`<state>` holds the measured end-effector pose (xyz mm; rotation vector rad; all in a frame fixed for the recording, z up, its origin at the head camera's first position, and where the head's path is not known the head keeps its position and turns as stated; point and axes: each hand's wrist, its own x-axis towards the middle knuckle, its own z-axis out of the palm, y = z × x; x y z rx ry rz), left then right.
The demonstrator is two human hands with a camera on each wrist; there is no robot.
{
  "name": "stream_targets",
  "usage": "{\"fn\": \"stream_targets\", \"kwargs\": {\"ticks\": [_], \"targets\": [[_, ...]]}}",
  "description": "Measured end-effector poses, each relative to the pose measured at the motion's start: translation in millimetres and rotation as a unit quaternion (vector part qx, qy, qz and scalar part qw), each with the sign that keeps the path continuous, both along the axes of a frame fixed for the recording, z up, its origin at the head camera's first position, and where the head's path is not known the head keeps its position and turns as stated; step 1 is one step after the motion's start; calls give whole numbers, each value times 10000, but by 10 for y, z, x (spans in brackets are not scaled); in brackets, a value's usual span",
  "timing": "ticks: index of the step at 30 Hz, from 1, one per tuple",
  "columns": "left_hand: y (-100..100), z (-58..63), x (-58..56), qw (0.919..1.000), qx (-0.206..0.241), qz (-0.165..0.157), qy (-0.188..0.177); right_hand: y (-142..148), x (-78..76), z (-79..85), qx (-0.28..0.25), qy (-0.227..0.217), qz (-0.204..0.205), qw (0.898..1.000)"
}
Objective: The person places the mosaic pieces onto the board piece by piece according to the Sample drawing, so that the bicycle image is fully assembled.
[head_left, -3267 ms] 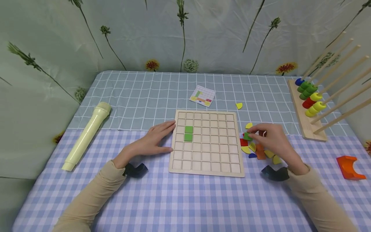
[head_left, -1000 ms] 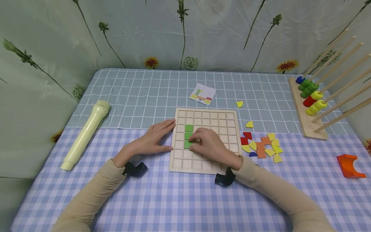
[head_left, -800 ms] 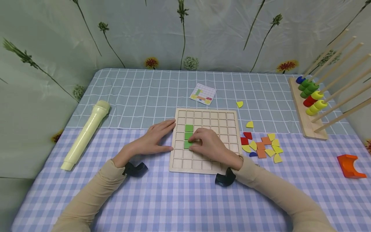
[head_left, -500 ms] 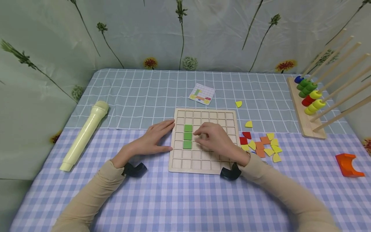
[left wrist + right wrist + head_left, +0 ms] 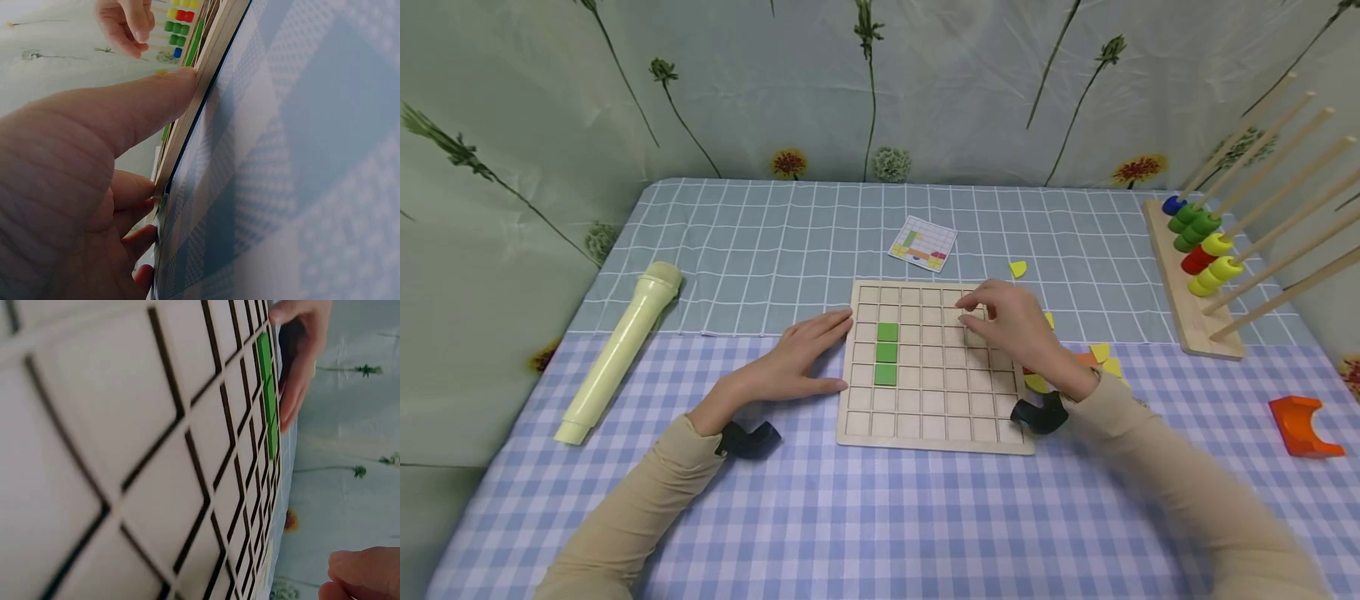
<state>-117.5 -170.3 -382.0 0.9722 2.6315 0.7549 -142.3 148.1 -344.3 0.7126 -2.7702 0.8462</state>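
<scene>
A square wooden grid board (image 5: 932,402) lies mid-table with three green squares (image 5: 886,352) in a column in its left part. My left hand (image 5: 793,362) rests beside it, fingers and thumb spread straight against the board's left edge; in the left wrist view the thumb (image 5: 153,103) touches the wooden side. Over the board's upper right part is my right hand (image 5: 1018,329), fingers loosely bent with nothing between them. Its fingertips (image 5: 350,565) also show bare in the right wrist view. The right hand and wrist partly cover the loose coloured pieces (image 5: 1100,354) right of the board.
Behind the board lie a printed pattern card (image 5: 923,243) and a yellow quarter-round piece (image 5: 1018,269). A wooden peg rack (image 5: 1213,325) with coloured beads stands at the right, near an orange arch block (image 5: 1302,425). To the left lies a pale yellow tube (image 5: 621,350).
My right hand took a green square from the loose pieces, set it below the other two, let go and moved right and back across the board. My left hand stayed at the edge.
</scene>
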Motion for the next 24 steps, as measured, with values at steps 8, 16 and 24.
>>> {"fn": "stream_targets", "kwargs": {"ticks": [8, 16, 24], "targets": [[-1, -6, 5, 10000, 2, -7, -9, 252, -189, 38, -29, 55, -370, 9993], [-1, -13, 8, 10000, 20, -12, 35, 474, -338, 6, 32, 112, -747, 9971], [-5, -18, 11, 10000, 20, -9, 51, 597, -495, -59, 234, -212, -1288, 9912]]}}
